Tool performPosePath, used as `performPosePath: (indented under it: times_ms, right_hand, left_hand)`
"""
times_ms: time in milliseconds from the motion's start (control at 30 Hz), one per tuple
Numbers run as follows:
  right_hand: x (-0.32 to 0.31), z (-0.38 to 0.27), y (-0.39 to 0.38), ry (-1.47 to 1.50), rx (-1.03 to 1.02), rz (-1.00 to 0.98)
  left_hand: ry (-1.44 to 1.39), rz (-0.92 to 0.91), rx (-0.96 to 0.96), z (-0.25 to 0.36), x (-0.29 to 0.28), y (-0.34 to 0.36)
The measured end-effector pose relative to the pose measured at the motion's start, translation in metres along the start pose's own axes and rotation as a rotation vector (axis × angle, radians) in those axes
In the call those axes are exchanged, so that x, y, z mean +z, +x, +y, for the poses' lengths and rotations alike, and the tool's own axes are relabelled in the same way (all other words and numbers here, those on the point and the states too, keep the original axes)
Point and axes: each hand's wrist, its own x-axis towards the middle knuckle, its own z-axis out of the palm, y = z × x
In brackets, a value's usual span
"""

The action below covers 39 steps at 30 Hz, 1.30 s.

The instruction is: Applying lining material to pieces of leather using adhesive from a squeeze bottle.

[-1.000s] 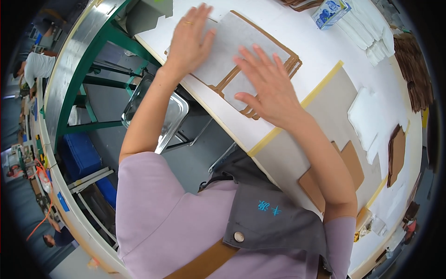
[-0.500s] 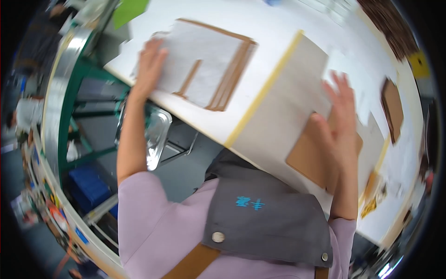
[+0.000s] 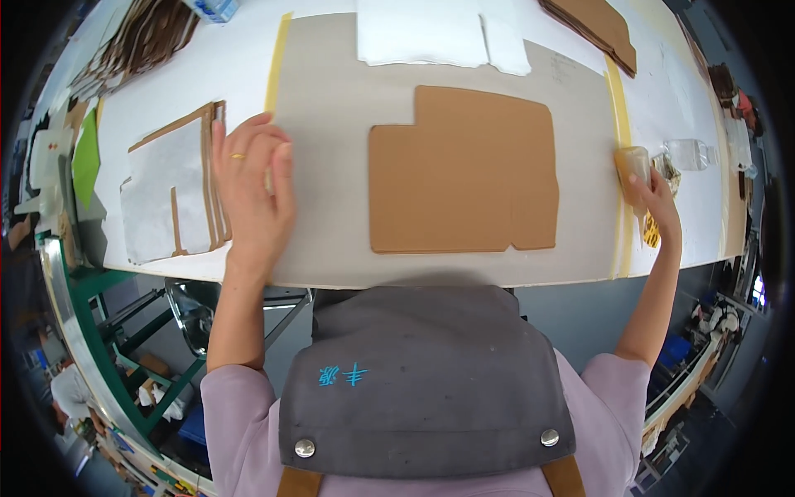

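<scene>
A white worktable (image 3: 224,66) spans the view, carrying a grey mat (image 3: 323,182) edged by 2 strips of yellow tape (image 3: 277,66). Mid-mat lies a flat brown panel (image 3: 464,178), notched at its upper left corner, between the 2 hands and touched by neither. A white-faced, brown-edged stack (image 3: 166,157) sits at the left, white sheets (image 3: 418,33) at the mat's far edge, a dark brown stack (image 3: 145,45) far left and a brown stack (image 3: 592,29) far right. The left hand (image 3: 255,178) is half open, fingers loosely bent with nothing visible in them, overlapping the white-faced stack's right edge — contact cannot be told. The right hand (image 3: 660,203) has its fingers closed about an amber bottle (image 3: 633,159), nozzle toward the person, right of the panel; whether it is lifted is unclear. Crowding that side are a clear bottle (image 3: 686,155), lying down, and a yellow-and-black item (image 3: 652,234), partly hidden.
</scene>
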Motion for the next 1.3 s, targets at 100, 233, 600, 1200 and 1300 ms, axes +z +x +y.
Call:
performPosePath:
  times_ms: [100,233,600,1200,1300]
  right_hand:
    - [-0.007,0.003,0.011,0.082,0.147,-0.090]
    - [0.020,-0.017,-0.012,1.061,-0.062,0.158]
    - [0.144,-0.071,-0.075,1.361,-0.156,0.505]
    - [0.158,-0.109,-0.082,1.168,0.020,0.686]
    - [0.158,-0.110,-0.080,1.140,0.013,0.693]
  left_hand:
    - [-0.134,-0.077,0.070,0.034,0.019,0.019]
    - [-0.255,-0.156,0.081,0.057,0.041,0.034]
    - [-0.431,-0.247,-0.085,0.042,0.070,0.035]
    - [-0.659,-0.193,-0.222,0.040,0.059,0.029]
    - [-0.675,-0.204,-0.227,0.040,0.061,0.029]
